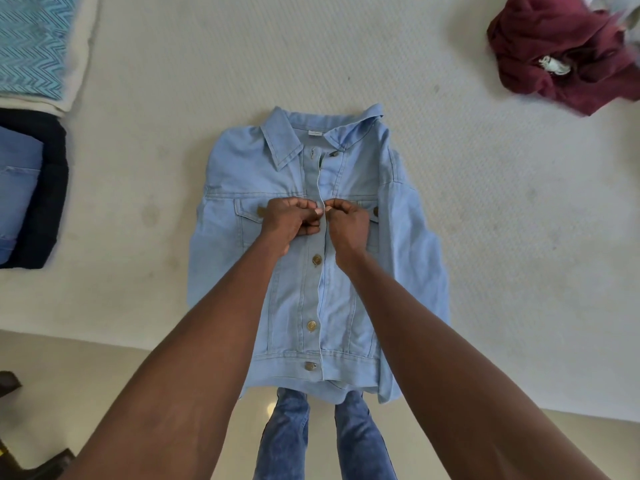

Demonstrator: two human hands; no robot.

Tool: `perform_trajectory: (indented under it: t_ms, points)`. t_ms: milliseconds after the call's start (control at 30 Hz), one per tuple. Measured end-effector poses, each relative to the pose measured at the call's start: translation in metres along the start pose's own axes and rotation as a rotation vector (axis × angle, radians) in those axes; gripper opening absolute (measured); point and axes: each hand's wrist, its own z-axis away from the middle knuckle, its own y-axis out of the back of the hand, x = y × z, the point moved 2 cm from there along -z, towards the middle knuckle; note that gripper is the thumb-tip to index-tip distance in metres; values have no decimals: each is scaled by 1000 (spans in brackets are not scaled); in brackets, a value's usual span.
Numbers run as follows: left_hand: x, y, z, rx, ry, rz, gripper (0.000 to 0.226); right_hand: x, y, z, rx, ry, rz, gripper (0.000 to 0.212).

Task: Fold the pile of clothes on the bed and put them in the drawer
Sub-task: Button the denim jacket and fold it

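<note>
Light blue denim jacket [318, 258], front side up, on white bed [485, 220]; both hands working at its button placket

Jacket is lying flat in the middle of the bed, collar pointing away from the person, hem hanging just over the near edge; three brass buttons below the hands are sitting fastened. Left hand [291, 216] and right hand [346, 220] are meeting at chest-pocket height, each grip closed with curled fingers pinching the jacket's front edge, fingertips nearly touching. Crumpled maroon garment [561, 53] is lying well apart at the far right. Folded clothes are sitting at the left edge: a turquoise zigzag-patterned piece [31, 43] and, nearer, a dark navy garment [48, 188] under folded blue denim [17, 181]. The person's jeans-clad legs [322, 441] are showing below the hem
</note>
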Motion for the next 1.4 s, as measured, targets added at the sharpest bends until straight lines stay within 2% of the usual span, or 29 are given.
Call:
perform_trajectory:
  t_ms: [100, 233, 333, 433, 500, 600, 767, 867, 967, 1033, 1133, 1200, 1300, 1333, 1400]
  points:
    - [-2, -9, 2, 59, -51, -48, 9, -3, 2, 1, -27, 4, 30, 16]
    - [-9, -11, 3, 42, -116, -119, 8, -7, 1, -6, 51, -31, 75, 5]
    - [-8, -3, 1, -43, -59, -35, 5, -4, 1, -8, 32, -48, 104, 8]
    - [-3, -2, -3, -38, -15, -26, 2, -1, 6, -8, -22, -41, 85, 13]
    - [-3, -3, -5, -23, 5, -2, 3, -2, 7, -8, -16, -23, 97, 9]
    - [-9, -4, -5, -3, 4, 58, 2, -5, 5, -8, 56, -20, 125, 10]
    - [-14, -8, -8, 47, -18, 61, 8, 1, -7, -7, 229, -50, 160, 27]
    - [-12, -9, -8, 40, -28, 19, 14, -3, -10, -3, 284, 19, 322, 26]
    - [-11, -7, -14, 51, -26, -49, 17, -8, -9, 5, 176, 178, 692, 14]
    - [-13, -9, -17, 128, -108, -190, 12, -11, -8, 6, 89, 281, 841, 15]
    - [-1, -12, -8, 310, -389, -356, 9, -22, -1, -7, 103, 395, 689, 22]
    - [13, -14, -8, 320, -515, -377, 21, -30, 4, -15, 125, 385, 514, 29]
    - [29, -21, -19, 300, -460, -602, 38, -31, 7, -24, 30, 269, 338, 31]
    - [30, -21, -24, 309, -415, -657, 33, -30, 8, -26, 11, 217, 293, 31]
    - [30, -17, -29, 328, -345, -587, 15, -29, 13, -29, 20, 116, 135, 30]
